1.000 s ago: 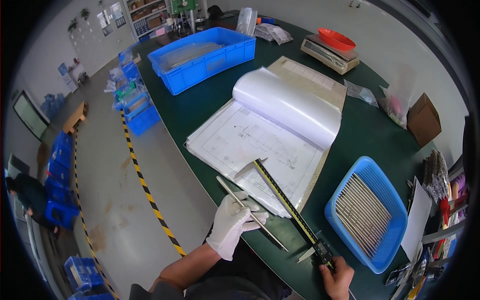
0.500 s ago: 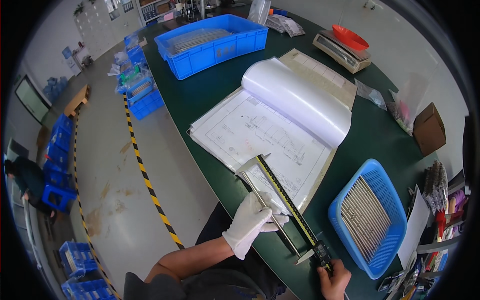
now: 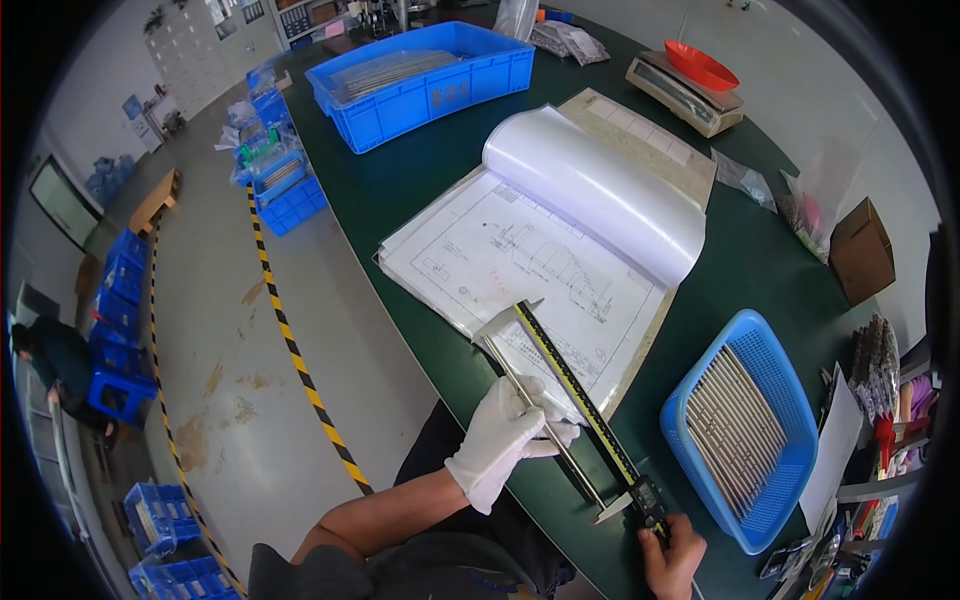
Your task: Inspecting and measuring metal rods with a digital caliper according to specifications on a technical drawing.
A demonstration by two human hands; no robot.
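My left hand (image 3: 500, 442), in a white glove, is closed around a thin metal rod (image 3: 570, 462). My bare right hand (image 3: 672, 556) grips the display end of a digital caliper (image 3: 580, 395) with a black and yellow scale. The caliper lies along the rod, its jaws spread to about the rod's length. One jaw is at the rod's far end, the other close by its near end; whether both touch cannot be made out. Beneath the caliper's far end lies a stack of technical drawings (image 3: 530, 255). To the right, a light blue basket (image 3: 680, 440) holds several similar rods (image 3: 735, 430).
A blue crate (image 3: 430, 118) with bagged rods stands at the table's far left. A scale (image 3: 680, 95) with a red pan (image 3: 700, 66) is at the far right, near a brown cardboard box (image 3: 861, 250). Across the floor, a person (image 3: 60, 360) is beside blue crates (image 3: 120, 375).
The caliper and my right hand have shifted very slightly. Both hands keep their holds, and the whole view has moved a little.
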